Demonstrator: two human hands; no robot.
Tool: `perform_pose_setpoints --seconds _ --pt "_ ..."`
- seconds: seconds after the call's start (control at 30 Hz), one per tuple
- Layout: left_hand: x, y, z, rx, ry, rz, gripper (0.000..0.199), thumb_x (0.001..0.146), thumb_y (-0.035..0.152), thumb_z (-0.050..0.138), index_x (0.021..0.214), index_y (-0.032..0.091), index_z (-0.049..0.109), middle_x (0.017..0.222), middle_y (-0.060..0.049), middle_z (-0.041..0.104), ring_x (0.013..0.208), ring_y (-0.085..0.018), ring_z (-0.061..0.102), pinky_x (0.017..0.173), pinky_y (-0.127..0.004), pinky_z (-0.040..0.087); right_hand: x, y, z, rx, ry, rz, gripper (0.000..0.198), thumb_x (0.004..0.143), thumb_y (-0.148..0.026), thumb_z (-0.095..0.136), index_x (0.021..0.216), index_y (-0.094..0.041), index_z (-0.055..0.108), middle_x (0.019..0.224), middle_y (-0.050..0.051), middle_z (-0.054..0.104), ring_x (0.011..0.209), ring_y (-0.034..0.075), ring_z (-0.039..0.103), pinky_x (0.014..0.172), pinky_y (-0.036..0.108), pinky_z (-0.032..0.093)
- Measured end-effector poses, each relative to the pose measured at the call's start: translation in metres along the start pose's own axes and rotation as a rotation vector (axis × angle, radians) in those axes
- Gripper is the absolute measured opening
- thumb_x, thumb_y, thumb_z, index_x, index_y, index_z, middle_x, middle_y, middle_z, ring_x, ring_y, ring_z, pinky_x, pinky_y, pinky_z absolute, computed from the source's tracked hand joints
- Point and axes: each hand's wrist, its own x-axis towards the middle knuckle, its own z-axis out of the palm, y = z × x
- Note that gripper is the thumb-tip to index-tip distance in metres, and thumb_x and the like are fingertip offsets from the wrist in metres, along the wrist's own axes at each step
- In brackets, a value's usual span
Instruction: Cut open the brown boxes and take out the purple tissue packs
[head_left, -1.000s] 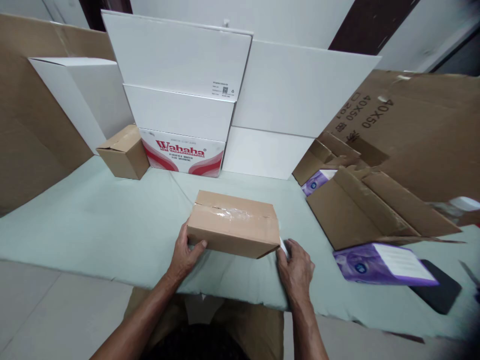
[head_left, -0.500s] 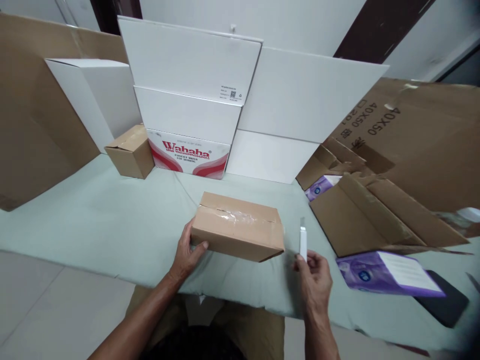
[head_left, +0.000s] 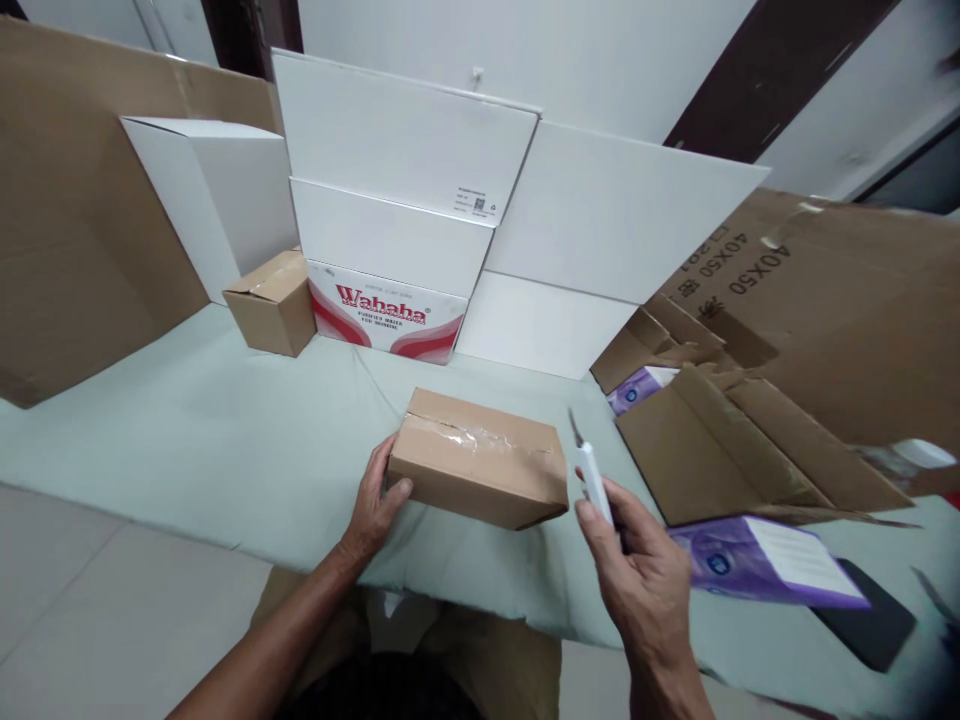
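Note:
A brown cardboard box (head_left: 480,450) lies on the pale green cloth, with shiny clear tape along its top seam. My left hand (head_left: 379,500) grips its left end, thumb on the front face and fingers around the side. In my right hand (head_left: 637,560) is a white-handled utility knife (head_left: 592,480), its blade out and pointing up and to the left. The blade is just right of the box and apart from it. Some right-hand fingers are hidden behind the handle.
White cartons, one printed Wahaha (head_left: 382,310), stand along the back. A smaller brown box (head_left: 274,305) is at the back left. On the right are an opened cardboard box (head_left: 720,450), a purple packet (head_left: 757,560), a dark flat object (head_left: 874,625) and a large brown carton (head_left: 840,330).
My right hand has risen slightly, and the knife has tipped from upright toward the left, closer to the box. My left hand still holds the box's left end. The view has shifted slightly.

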Motion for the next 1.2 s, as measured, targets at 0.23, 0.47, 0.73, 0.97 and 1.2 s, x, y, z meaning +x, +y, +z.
perform_pose_setpoints --seconds 0.23,0.47,0.73,0.97,1.2 --pt "0.014 0.021 0.0 -0.011 0.115 -0.03 0.078 0.088 0.063 0.063 0.15 0.018 0.05 0.161 -0.018 0.047 0.15 -0.039 0.042 0.123 -0.052 0.034 0.025 -0.028 0.028 -0.141 -0.257 -0.288 0.03 0.101 -0.036 0.054 0.114 -0.019 0.075 0.102 0.007 0.08 0.09 0.021 0.075 0.079 0.029 0.057" --pt "0.055 0.057 0.004 0.028 -0.009 -0.019 0.085 0.083 0.051 0.072 0.156 0.017 0.045 0.165 -0.017 0.043 0.153 -0.038 0.037 0.126 -0.051 0.029 0.034 -0.032 0.03 -0.26 -0.463 -0.253 0.038 0.105 -0.036 0.045 0.127 -0.021 0.072 0.122 0.008 0.079 0.11 0.025 0.074 0.095 0.036 0.056" --pt "0.077 0.062 -0.013 -0.037 -0.369 -0.028 0.097 0.075 0.049 0.079 0.159 0.019 0.042 0.167 -0.014 0.038 0.147 -0.044 0.042 0.125 -0.055 0.028 0.048 -0.034 0.017 -0.207 -0.675 -0.16 0.044 0.105 -0.046 0.042 0.13 -0.027 0.072 0.127 0.005 0.078 0.112 0.026 0.074 0.096 0.039 0.056" --pt "0.078 0.052 -0.013 -0.049 -0.364 0.057 0.084 0.075 0.044 0.071 0.153 0.021 0.05 0.159 -0.011 0.042 0.146 -0.042 0.038 0.126 -0.053 0.023 0.063 -0.041 0.015 -0.346 -0.764 -0.254 0.044 0.107 -0.042 0.034 0.13 -0.025 0.067 0.113 0.008 0.08 0.099 0.026 0.074 0.085 0.036 0.054" --pt "0.076 0.038 -0.004 -0.138 -0.3 0.066 0.08 0.072 0.044 0.065 0.147 0.022 0.053 0.157 -0.01 0.043 0.143 -0.042 0.04 0.123 -0.053 0.027 0.076 -0.061 0.032 -0.577 -0.785 -0.402 0.035 0.107 -0.033 0.037 0.121 -0.023 0.068 0.099 0.007 0.077 0.083 0.022 0.069 0.07 0.031 0.044"
